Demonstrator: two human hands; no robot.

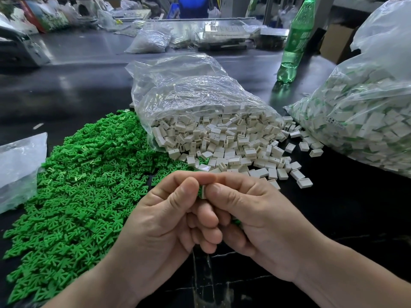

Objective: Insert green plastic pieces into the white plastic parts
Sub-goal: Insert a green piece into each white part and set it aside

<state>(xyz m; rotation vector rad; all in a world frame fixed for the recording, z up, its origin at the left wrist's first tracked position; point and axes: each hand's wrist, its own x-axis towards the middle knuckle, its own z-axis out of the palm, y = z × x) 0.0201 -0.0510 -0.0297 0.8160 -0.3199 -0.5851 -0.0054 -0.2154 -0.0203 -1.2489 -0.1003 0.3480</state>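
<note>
At the table's [333, 218] near edge the left hand [164, 221] and right hand [255, 218] meet, pinching a green piece [200, 189] against a white part [203, 195] to seat it, green pile [77, 196] and bag [189, 90] of white parts [222, 147] lying within reach.

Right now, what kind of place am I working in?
Probably a small factory assembly bench: a heap of green plastic pieces, an open bag spilling white plastic parts, and a second full bag at right.

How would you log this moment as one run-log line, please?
phase: insertion | left hand: pinches green piece | right hand: pinches white part | stock: green pile left, open white-parts bag ahead
</note>
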